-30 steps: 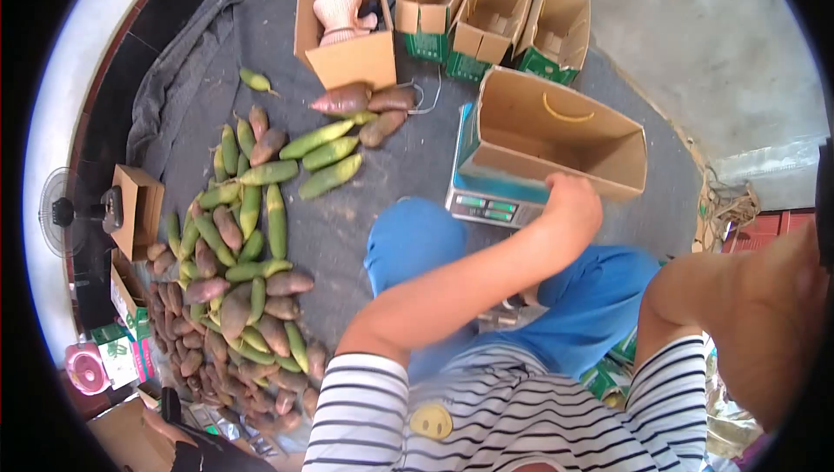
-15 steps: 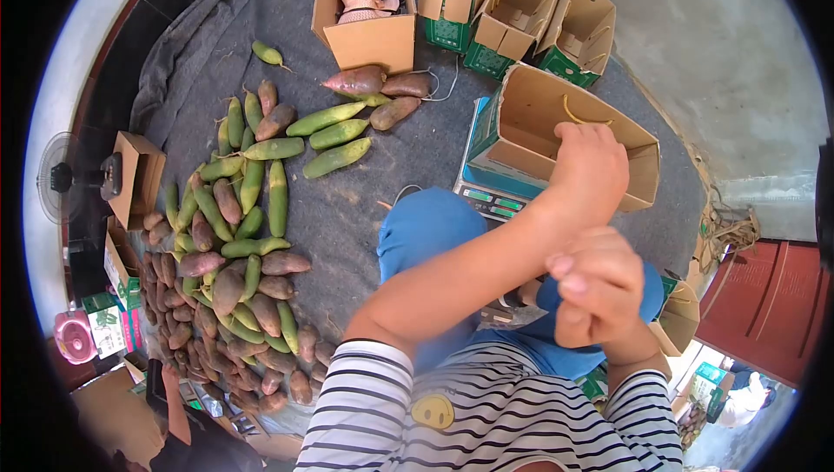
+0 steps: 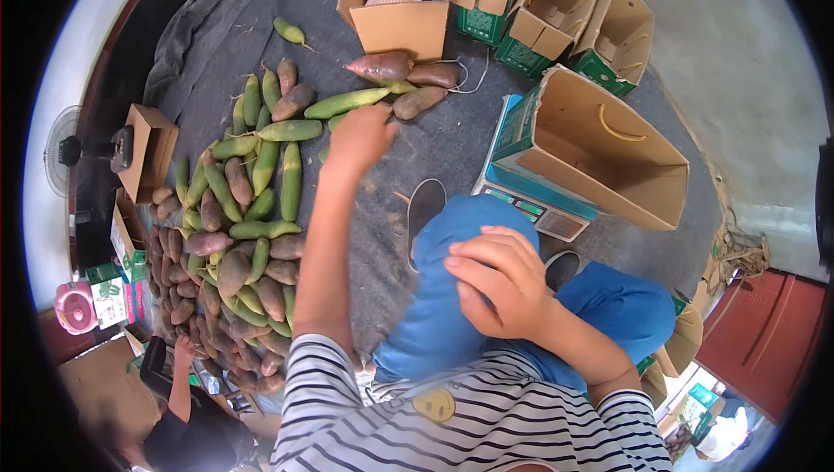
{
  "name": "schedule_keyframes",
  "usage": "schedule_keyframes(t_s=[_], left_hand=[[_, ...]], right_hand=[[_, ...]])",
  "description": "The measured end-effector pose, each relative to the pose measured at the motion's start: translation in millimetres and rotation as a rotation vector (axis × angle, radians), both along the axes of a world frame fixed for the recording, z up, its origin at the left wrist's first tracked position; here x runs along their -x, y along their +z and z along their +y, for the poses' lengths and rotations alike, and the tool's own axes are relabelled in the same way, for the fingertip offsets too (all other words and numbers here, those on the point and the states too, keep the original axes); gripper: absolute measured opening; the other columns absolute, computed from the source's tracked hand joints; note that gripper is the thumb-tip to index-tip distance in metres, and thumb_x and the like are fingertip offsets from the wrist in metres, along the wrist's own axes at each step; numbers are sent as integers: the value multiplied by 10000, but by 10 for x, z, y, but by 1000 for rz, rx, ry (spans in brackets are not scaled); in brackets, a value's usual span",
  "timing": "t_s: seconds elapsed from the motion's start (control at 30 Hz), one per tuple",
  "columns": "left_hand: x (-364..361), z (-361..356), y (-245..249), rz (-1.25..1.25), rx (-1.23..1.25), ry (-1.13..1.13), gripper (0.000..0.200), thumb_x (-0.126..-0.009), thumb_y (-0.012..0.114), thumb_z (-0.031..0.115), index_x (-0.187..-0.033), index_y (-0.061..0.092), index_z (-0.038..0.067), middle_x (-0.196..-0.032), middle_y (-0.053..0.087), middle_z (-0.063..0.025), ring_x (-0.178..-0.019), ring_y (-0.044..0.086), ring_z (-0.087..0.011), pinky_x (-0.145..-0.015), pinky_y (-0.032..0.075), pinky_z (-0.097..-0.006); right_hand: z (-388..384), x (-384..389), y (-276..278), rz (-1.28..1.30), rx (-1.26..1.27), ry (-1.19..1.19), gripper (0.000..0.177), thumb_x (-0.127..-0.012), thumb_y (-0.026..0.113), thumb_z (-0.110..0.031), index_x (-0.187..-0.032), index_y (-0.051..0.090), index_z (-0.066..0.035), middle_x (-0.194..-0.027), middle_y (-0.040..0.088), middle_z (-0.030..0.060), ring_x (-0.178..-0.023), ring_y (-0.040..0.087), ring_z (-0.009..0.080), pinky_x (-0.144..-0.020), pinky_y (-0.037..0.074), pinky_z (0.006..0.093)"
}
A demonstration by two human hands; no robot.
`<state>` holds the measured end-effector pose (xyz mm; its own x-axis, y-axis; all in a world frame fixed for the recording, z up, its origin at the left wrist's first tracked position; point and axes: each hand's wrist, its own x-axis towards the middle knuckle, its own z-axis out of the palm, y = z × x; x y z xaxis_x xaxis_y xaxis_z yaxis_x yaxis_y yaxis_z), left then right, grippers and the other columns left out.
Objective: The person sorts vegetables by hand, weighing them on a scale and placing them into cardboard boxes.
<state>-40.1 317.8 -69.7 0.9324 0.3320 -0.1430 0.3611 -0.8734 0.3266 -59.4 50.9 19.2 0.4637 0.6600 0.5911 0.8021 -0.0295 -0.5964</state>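
My left hand [image 3: 360, 135] reaches over a small group of long green radishes [image 3: 347, 103], covering parts of two of them. Its fingers point away from me and are mostly hidden behind the back of the hand. Close beside it lie reddish-brown roots [image 3: 419, 103] that look like sweet potatoes. In front of my body, above my blue-trousered knee, my right hand [image 3: 504, 281] is raised with loosely bent fingers, the thumb apart, and nothing in it. An upright cardboard box [image 3: 565, 168] with a yellow cord handle stands on a scale [image 3: 560, 223] past my knees.
A large pile of green radishes and reddish-brown roots [image 3: 233, 272] spreads over the dark ground cloth [image 3: 382, 211] at left. Several open boxes [image 3: 556, 11] line the back; one carton [image 3: 402, 30] holds a pink dotted item. Another person's arm [image 3: 181, 378] shows at lower left, near cartons and a fan.
My left hand has left the box on the scale and swung left to the green radishes. My right hand has moved left, over my knee. The view has shifted slightly.
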Motion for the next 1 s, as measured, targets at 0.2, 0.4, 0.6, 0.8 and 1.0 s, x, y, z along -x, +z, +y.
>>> schedule_keyframes(t_s=[0.2, 0.4, 0.6, 0.8, 1.0], left_hand=[[383, 657, -1781, 378, -167, 163, 304, -806, 660, 236, -1038, 585, 55, -1134, 594, -151, -1046, 581, -327, -839, 495, -453], [173, 696, -2548, 202, -379, -40, 559, -799, 664, 185, -1318, 473, 99, -1296, 512, -95, -1246, 460, -279, -935, 456, -447], [-235, 549, -1881, 840, 76, -34, 429, -792, 651, 294, -1158, 636, 70, -1220, 606, -142, -1174, 558, -299, -944, 468, -427], [-474, 654, -1818, 355, -168, 117, 332, -805, 653, 284, -1044, 628, 55, -1055, 650, -131, -997, 632, -311, -800, 525, -408], [-603, 1071, -2286, 412, -281, 92, 479, -780, 680, 250, -1191, 513, 73, -1235, 533, -112, -1184, 502, -285, -926, 450, -456]], right_hand=[[93, -19, -167, -34, 48, -21, 241, -688, 644, -47, -924, 679, -80, -879, 671, 52, -744, 650, 190, -768, 530, 358], [117, -120, -177, -3, 111, 9, 197, -704, 642, -58, -894, 687, -91, -870, 684, 39, -739, 658, 165, -758, 523, 322], [183, -137, -159, 21, 110, 49, 177, -729, 652, -73, -901, 687, -96, -882, 687, 44, -760, 662, 153, -774, 516, 309], [204, -92, -235, -2, 44, 39, 169, -757, 646, -86, -922, 685, -92, -890, 689, 41, -774, 664, 151, -798, 507, 303], [175, -126, -231, -2, 71, 77, 163, -780, 638, -115, -934, 683, -88, -906, 693, 45, -793, 664, 157, -799, 505, 298]])
